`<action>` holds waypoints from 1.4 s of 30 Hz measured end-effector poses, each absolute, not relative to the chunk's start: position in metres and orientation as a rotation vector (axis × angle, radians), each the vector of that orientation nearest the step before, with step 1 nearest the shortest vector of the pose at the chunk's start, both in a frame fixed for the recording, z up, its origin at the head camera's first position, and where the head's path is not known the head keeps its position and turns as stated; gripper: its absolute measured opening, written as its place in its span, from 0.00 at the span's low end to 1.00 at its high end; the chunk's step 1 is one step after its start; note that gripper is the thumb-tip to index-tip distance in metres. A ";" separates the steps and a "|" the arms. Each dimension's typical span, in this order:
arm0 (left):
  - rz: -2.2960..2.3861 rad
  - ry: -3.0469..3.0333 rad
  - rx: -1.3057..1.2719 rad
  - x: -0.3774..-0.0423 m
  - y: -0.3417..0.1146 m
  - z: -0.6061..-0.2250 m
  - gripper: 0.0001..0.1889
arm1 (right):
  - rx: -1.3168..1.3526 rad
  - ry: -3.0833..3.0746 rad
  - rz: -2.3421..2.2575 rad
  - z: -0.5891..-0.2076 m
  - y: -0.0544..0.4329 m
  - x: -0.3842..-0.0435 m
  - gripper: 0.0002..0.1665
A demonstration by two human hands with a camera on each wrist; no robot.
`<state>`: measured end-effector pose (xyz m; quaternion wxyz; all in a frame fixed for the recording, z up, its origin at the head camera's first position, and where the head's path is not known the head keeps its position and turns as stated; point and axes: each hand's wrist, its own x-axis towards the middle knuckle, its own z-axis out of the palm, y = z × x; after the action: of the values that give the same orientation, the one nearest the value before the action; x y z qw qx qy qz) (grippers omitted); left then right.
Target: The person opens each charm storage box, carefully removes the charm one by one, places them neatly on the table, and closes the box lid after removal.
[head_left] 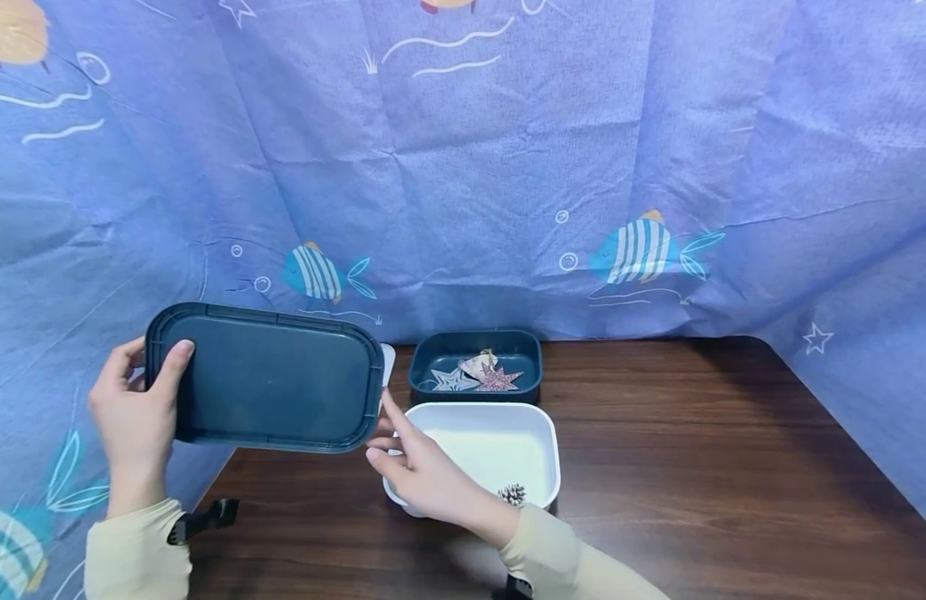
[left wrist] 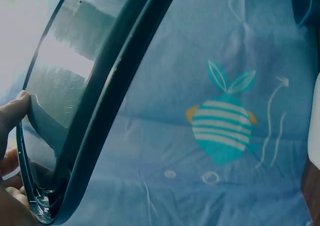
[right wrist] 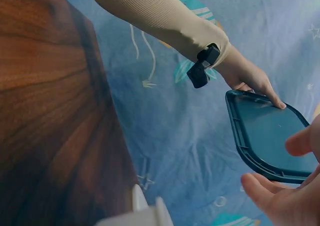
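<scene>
In the head view, my left hand [head_left: 136, 408] grips a dark teal rectangular lid [head_left: 275, 379] by its left end, thumb on the flat face and the other fingers behind. The lid is raised and tilted above the table's left part. My right hand [head_left: 432, 475] is at the lid's right end, fingers loosely extended. In the right wrist view its thumb stands off the lid [right wrist: 272, 136]; whether its fingertips touch the rim I cannot tell. Below that forearm sits a white box [head_left: 478, 442] with a pine cone [head_left: 512, 494] inside.
Behind the white box stands a dark teal box [head_left: 523, 358] holding star-shaped ornaments [head_left: 498, 379] and a pale ornament [head_left: 478, 364]. A white edge [head_left: 388, 364] shows behind the lid's right end. Blue fish-patterned cloth [head_left: 463, 167] surrounds the brown wooden table [head_left: 695, 467].
</scene>
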<state>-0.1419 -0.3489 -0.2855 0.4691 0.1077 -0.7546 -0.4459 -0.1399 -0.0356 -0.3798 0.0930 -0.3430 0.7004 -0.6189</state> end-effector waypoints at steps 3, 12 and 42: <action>-1.132 -1.857 0.322 -0.138 -0.360 -0.291 0.17 | -1.009 2.067 -1.869 -0.383 -0.047 -0.138 0.41; -1.095 -2.003 0.540 -0.132 -0.386 -0.306 0.20 | -0.928 2.022 -1.865 -0.398 -0.068 -0.130 0.39; -0.893 -2.629 0.670 -0.144 -0.420 -0.389 0.43 | -0.735 1.869 -1.623 -0.439 -0.083 -0.122 0.48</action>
<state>-0.1437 -0.4195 -0.3890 0.1423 0.2323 -0.9111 -0.3094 -0.1217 -0.0827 -0.4394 0.2761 -0.2737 0.6958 -0.6040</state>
